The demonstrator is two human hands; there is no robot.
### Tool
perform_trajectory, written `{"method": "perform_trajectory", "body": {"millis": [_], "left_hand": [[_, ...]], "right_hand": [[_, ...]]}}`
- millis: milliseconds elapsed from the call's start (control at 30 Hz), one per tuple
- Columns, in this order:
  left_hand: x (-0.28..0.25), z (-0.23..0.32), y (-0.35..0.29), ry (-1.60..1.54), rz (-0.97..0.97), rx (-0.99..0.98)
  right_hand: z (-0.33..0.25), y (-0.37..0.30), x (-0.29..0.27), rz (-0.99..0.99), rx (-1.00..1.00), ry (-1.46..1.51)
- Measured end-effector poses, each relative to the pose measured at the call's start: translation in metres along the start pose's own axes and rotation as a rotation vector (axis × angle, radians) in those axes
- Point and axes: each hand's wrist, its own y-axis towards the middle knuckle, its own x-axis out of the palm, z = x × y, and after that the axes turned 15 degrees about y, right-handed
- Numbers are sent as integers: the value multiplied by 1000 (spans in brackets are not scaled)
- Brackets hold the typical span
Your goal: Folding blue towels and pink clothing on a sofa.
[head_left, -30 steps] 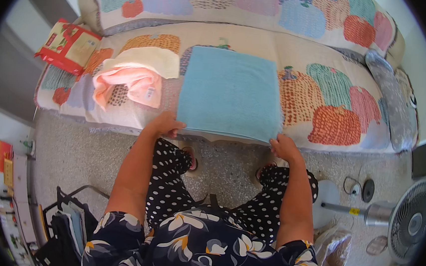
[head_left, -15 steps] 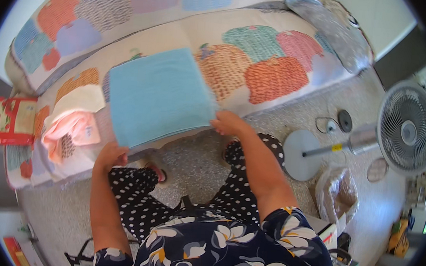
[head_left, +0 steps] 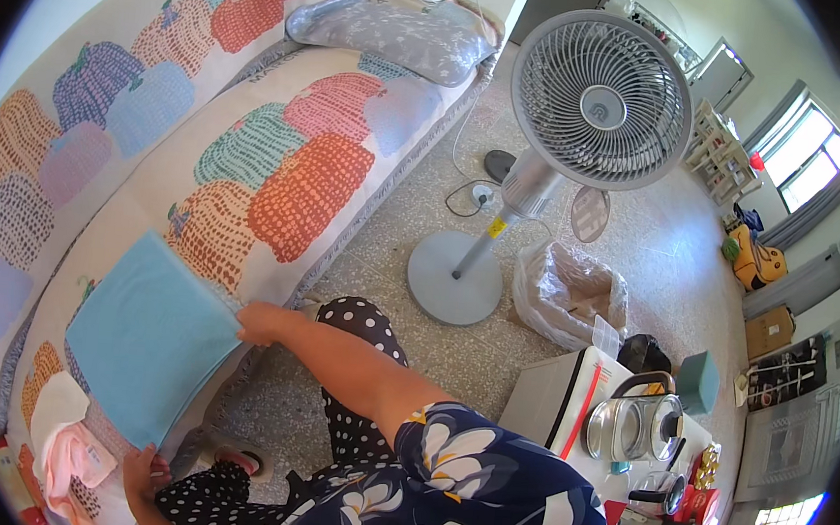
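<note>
A light blue folded cloth (head_left: 152,340) lies flat on the sofa seat in front of me. My right hand (head_left: 261,323) is closed on its right front corner. At the near front corner, my left hand (head_left: 144,471) is closed with the cloth's edge at its fingertips. Beside the blue cloth, nearer the left lower rim of the picture, a crumpled pink towel (head_left: 77,458) lies over a cream cloth (head_left: 59,400).
The sofa cover (head_left: 297,199) has a pumpkin pattern; a grey pillow (head_left: 398,42) lies at its far end. A standing fan (head_left: 602,107) and a plastic-lined bin (head_left: 571,289) stand on the floor to the right. A glass kettle (head_left: 639,423) sits on a white-topped surface.
The view has turned to the right, bringing the fan and kettle further into the picture. Both hands are still at the blue cloth's front corners, and the cloth lies in the same place.
</note>
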Motion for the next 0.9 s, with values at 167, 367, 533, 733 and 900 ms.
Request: {"method": "perform_trajectory", "body": {"millis": [167,367,533,733,900], "left_hand": [[-3,-11,9,-9,-7,-11],[-2,-5,4,-2,-13,0],[1,2,0,-40,4,-32],[-8,-26,17,25,19,10],[-6,-27,25,105,8,35]], "right_hand": [[-5,-2,-1,-11,-20,-47],[-4,1,4,5,-34,-47],[7,7,6,19,-41,-74],[-5,0,-2,-41,15,0],[7,7,2,-22,8,-44]]}}
